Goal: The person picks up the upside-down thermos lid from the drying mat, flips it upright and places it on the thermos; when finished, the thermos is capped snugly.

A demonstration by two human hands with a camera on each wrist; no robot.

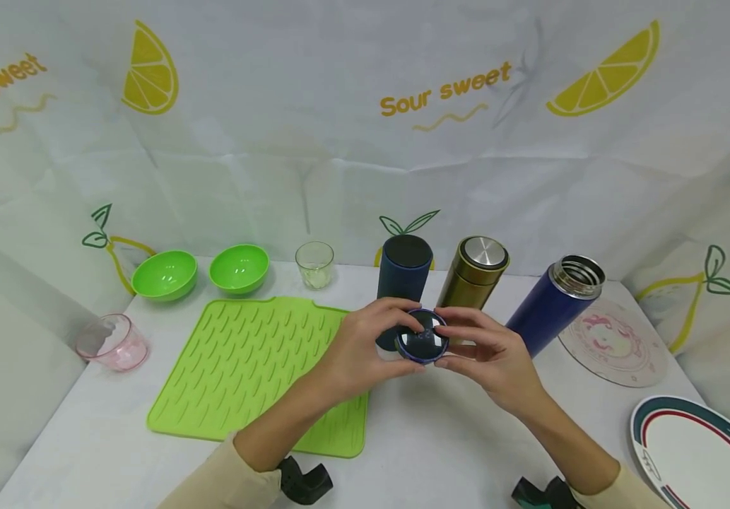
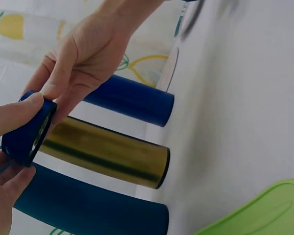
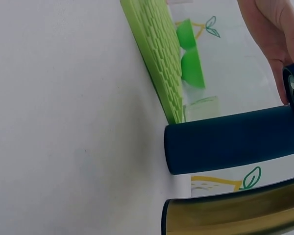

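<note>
Between both hands is a blue flask lid [image 1: 423, 338] with a dark glossy top, held up above the table. My left hand [image 1: 363, 346] pinches it from one side, my right hand [image 1: 493, 358] from the other. In the left wrist view, the lid's [image 2: 27, 129] underside is turned partly toward the camera. Behind the hands stand a dark teal-blue flask [image 1: 403, 272] and a gold flask [image 1: 474, 272], both with tops on. Farther right stands a blue flask [image 1: 545, 311] whose steel mouth is uncovered.
A green ribbed mat [image 1: 244, 360] lies left of the hands. Behind it are two green bowls [image 1: 164, 276] and a clear glass [image 1: 315, 265]. A pink glass [image 1: 124, 353] is at the far left. On the right are a round pink-patterned mat [image 1: 625, 346] and a plate [image 1: 702, 452].
</note>
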